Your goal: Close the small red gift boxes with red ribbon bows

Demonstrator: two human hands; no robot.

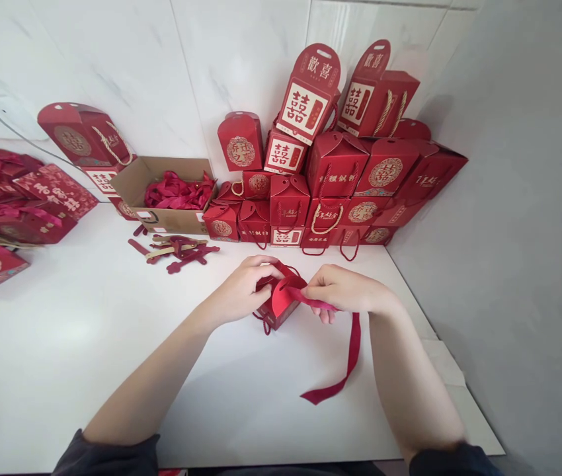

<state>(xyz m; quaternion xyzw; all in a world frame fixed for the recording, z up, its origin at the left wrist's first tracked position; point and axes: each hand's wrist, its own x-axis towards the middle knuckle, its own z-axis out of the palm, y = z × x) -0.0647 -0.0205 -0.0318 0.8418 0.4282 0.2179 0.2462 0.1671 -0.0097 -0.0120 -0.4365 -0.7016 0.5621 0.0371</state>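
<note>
A small red gift box (281, 311) with cord handles rests on the white table between my hands, its rounded top flaps partly folded. My left hand (247, 289) is curled round the box's left side and top, thumb and fingers at the flaps. A dark red ribbon (353, 350) passes at a slot in the front flap. My right hand (333, 291) pinches this ribbon just right of the box, and its loose end trails down onto the table.
An open cardboard box (172, 219) of red ribbons stands behind, with a pile of straps (176, 251) before it. Stacked red gift boxes (338, 165) line the wall at the back right. More red boxes (38, 221) lie at left. A grey wall (509, 198) borders the right side.
</note>
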